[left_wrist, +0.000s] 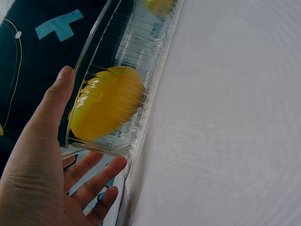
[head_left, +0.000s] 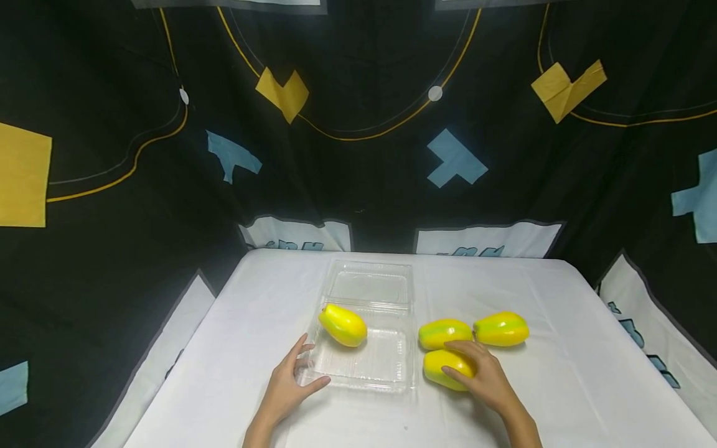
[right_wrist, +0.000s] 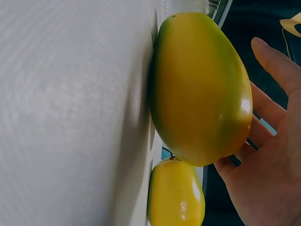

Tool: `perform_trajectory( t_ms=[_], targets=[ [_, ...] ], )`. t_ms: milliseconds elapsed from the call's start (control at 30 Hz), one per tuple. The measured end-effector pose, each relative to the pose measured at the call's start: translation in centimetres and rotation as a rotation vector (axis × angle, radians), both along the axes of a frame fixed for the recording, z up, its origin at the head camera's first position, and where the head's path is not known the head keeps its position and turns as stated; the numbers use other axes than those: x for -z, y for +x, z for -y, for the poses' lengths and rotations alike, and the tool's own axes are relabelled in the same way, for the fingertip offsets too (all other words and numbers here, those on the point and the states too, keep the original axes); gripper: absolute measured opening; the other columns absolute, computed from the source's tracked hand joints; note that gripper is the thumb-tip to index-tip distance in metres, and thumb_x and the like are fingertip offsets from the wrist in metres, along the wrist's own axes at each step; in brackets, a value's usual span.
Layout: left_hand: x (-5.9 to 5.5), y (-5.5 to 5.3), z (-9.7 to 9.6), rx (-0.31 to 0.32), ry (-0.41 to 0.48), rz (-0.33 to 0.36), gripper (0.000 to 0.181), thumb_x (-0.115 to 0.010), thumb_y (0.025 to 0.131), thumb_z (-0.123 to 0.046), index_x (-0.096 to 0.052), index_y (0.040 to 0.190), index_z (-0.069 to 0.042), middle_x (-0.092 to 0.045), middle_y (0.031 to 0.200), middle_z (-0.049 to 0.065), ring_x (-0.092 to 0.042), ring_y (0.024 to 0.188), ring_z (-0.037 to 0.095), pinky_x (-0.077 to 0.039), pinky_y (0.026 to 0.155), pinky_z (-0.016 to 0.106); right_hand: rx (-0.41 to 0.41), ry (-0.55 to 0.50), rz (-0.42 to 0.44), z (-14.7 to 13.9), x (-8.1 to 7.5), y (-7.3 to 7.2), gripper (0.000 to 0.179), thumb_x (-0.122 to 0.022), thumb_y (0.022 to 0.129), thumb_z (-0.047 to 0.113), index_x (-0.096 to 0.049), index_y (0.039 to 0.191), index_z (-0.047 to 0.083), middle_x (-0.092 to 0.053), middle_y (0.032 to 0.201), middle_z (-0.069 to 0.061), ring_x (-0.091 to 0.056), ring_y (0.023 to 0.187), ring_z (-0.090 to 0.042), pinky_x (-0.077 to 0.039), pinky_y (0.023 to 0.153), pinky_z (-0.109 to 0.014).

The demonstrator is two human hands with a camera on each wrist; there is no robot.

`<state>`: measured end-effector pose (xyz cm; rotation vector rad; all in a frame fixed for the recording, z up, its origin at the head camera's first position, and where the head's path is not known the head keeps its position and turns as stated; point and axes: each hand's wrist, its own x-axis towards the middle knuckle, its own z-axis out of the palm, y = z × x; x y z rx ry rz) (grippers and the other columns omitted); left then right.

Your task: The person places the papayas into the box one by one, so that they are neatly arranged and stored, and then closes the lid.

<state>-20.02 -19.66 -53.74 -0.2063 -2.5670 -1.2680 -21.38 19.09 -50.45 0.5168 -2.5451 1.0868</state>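
Papaya (head_left: 440, 360) at near right likely needs the right hand (head_left: 483, 372) wide. Left hand (head_left: 287, 387), also wide, may steady the container (head_left: 386, 354).

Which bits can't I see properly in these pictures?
- Head view: part of the near fruit, covered by the right hand.
- Left wrist view: the rest of the top fruit, cut off by the upper edge.
- Right wrist view: the end of the lower fruit, cut off by the bottom edge.
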Motion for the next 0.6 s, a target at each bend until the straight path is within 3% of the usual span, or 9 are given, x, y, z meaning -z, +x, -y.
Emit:
perform_trajectory(
  t_ms=[367, 600],
  targets=[
    [0.08, -0.02, 0.04, 0.003, 0.002, -0.019, 0.096, -0.08, 0.067, -0.045, -0.031, 0.144, -0.015, -0.055, 0.126, 0.002, -0.061, 0.1, 0.024, -0.045, 0.091, 0.051, -0.037, 0.028, 0.013, -0.18, 0.08, 0.07, 0.045, -0.083, 0.066, 0.021, -0.068, 0.107, 0.012, -0.062, 0.113, -0.004, -0.051, 0.113, -0.033, -0.022, 0.103, -0.06],
    [-0.04, -0.04, 0.02, 0.004, 0.001, -0.013, 0.096, -0.08, 0.067, -0.045, -0.031, 0.144, -0.015, -0.055, 0.126, 0.002, -0.061, 0.1, 0.025, -0.044, 0.091, 0.052, -0.083, -0.002, 0.094, -0.39, 0.25, 0.19, 0.056, -0.085, 0.062, 0.023, -0.063, 0.114, 0.017, -0.057, 0.121, -0.004, -0.044, 0.12, -0.034, -0.019, 0.102, -0.063]
  ],
)
